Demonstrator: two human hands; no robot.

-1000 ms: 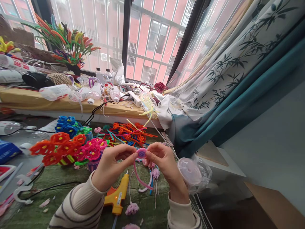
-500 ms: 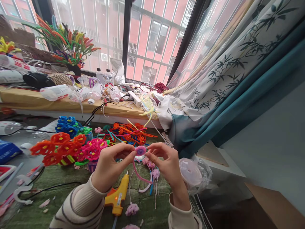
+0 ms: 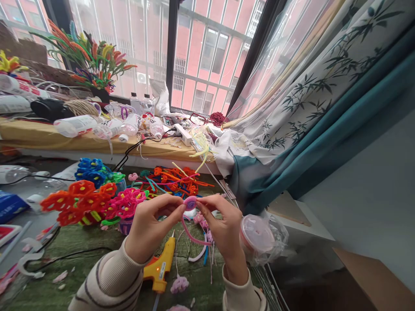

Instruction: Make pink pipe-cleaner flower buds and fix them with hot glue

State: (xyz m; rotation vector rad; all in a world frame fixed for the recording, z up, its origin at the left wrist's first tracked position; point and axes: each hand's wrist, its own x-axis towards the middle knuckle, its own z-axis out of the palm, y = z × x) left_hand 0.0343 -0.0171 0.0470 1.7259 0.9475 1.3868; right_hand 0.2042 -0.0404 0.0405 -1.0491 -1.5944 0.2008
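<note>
Toward 6 o'clock on the green mat (image 3: 81,268), a yellow glue gun (image 3: 159,263) lies below the left hand (image 3: 147,229), whose fingers (image 3: 175,206) and the right hand's (image 3: 220,229) clamp a pink pipe-cleaner coil (image 3: 190,203), its pink loop (image 3: 192,238) hanging down. The right forearm has swung inward since the earlier frame, just beside a plastic tub (image 3: 257,235).

The left hand (image 3: 151,226) and the right hand (image 3: 220,231) are held up in front of the body, turned toward each other. The left fingers (image 3: 171,208) are curled inward and pinched closed, and the right fingers (image 3: 210,207) are posed likewise opposite them, a narrow gap being left between the fingertips. Below and behind the left fingers, the left forearm (image 3: 106,280) is angled up from the lower left, covered by a striped cream sleeve. Below the right fingers, the right wrist (image 3: 235,270) is seen rising from a cream cuff (image 3: 235,298).
</note>
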